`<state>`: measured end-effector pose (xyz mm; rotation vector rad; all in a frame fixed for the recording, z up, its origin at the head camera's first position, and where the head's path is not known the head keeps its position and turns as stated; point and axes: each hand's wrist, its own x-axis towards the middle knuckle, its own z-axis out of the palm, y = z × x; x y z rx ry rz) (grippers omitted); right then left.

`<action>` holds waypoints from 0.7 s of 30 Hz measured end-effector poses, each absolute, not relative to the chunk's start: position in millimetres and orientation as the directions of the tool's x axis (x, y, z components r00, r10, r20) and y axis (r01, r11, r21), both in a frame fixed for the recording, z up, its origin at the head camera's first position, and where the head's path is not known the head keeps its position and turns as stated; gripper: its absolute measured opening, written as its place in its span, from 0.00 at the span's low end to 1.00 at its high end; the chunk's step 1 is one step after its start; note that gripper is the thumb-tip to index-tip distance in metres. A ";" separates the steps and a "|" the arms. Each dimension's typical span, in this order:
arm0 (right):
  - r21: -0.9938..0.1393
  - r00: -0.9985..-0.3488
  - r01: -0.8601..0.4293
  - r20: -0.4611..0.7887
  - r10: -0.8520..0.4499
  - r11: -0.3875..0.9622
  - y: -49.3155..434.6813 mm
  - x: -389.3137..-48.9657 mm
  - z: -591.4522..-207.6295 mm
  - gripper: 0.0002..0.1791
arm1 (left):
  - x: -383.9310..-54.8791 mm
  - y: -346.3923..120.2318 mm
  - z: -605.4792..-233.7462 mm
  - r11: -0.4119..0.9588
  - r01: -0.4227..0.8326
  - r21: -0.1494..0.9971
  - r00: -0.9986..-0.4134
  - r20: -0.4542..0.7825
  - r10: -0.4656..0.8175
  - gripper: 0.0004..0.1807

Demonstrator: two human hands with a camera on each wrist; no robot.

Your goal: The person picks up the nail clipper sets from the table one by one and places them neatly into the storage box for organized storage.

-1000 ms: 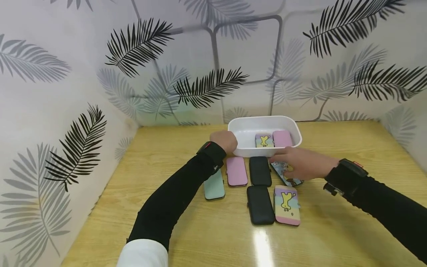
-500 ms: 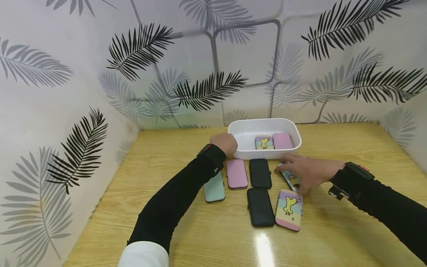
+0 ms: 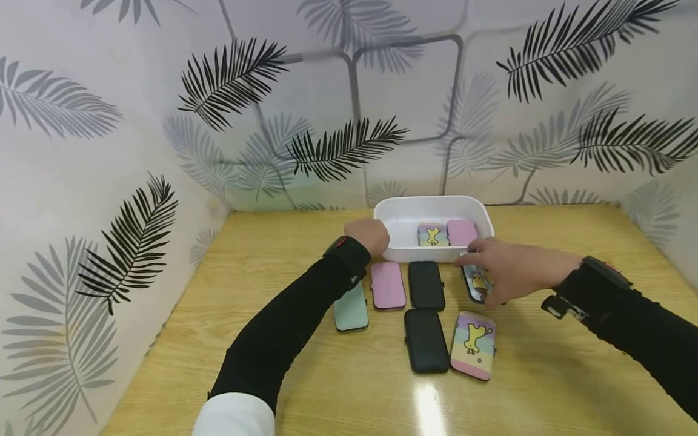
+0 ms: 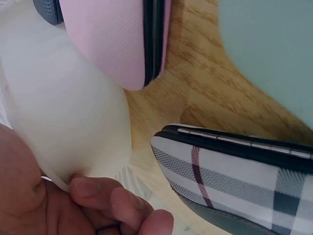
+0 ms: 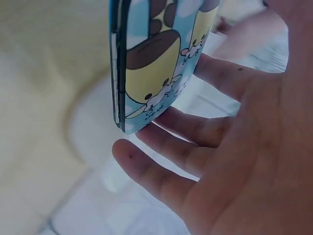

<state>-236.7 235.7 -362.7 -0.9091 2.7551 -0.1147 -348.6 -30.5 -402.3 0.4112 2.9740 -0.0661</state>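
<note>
My left hand (image 3: 368, 236) grips the rim of a white plastic box (image 3: 411, 255) at its left end, with the fingers curled in the left wrist view. To the right, my right hand (image 3: 511, 266) holds a blue cartoon-print clasp case (image 5: 156, 73) by its edges between thumb and fingers. This case hangs tilted near the box's front right corner; fingers partly cover it. Inside the box lie a cartoon-print case (image 3: 432, 235) and a pink case (image 3: 462, 232).
In front of the box lie a pink case (image 3: 388, 286), two black cases (image 3: 426, 286), a pastel cartoon case (image 3: 474, 346) and a mint case (image 3: 351, 310). The left wrist view also shows a plaid case (image 4: 234, 176). A patterned wall stands behind the wooden table (image 3: 245, 272).
My right hand has picked up the blue cartoon case, turned it more upright and shifted slightly right. The pastel case was nudged and turned slightly. My left hand stays at the box.
</note>
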 end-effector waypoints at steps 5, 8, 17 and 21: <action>-0.158 -0.787 -0.592 -0.098 -0.609 0.790 224.6 -254.0 -329.8 0.44 | -351.4 -29.2 -403.7 0.961 0.273 -0.036 -0.952 -0.153 0.265 0.20; -0.171 -0.790 -0.594 -0.059 -0.610 0.786 214.4 -274.0 -320.4 0.44 | -351.8 -29.4 -403.7 0.962 0.267 -0.048 -0.953 -0.158 0.257 0.20; -0.211 -0.805 -0.543 -0.145 -0.576 0.813 166.1 -351.0 -333.4 0.49 | -354.2 -29.8 -403.8 0.965 0.245 -0.093 -0.963 -0.140 0.231 0.19; -0.220 -0.792 -0.532 -0.211 -0.572 0.818 144.7 -375.5 -345.6 0.48 | -355.2 -30.2 -403.8 0.963 0.252 -0.090 -0.959 -0.159 0.236 0.18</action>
